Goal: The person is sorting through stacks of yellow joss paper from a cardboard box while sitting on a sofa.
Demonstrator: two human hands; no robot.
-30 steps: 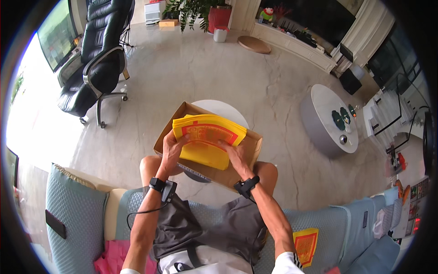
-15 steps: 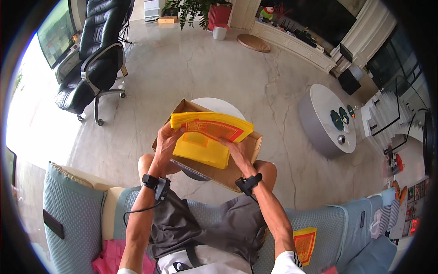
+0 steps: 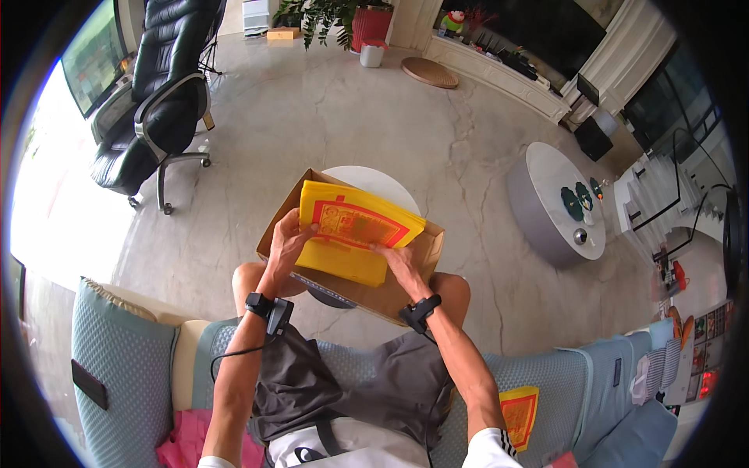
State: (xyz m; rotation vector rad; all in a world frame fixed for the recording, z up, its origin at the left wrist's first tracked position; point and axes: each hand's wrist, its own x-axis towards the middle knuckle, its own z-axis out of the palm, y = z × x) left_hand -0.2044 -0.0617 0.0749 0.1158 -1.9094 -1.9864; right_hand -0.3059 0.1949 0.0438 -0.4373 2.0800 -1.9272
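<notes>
mid-frame, the left hand [image 3: 287, 240] and right hand [image 3: 402, 267] pinch the yellow papers [image 3: 359, 222]; a loose grip could spill some across the box [image 3: 432, 249].

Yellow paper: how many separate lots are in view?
3: a held stack in the left hand and right hand, a lower stack in the cardboard box, and a red-printed piece on the sofa to the right. More may be hidden behind the held stack.

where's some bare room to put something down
There's bare floor between the black chair and grey table, and a strip of white table beyond the box. It's crowded at the box: the left hand and right hand hold yellow sheets above another yellow stack.
</notes>
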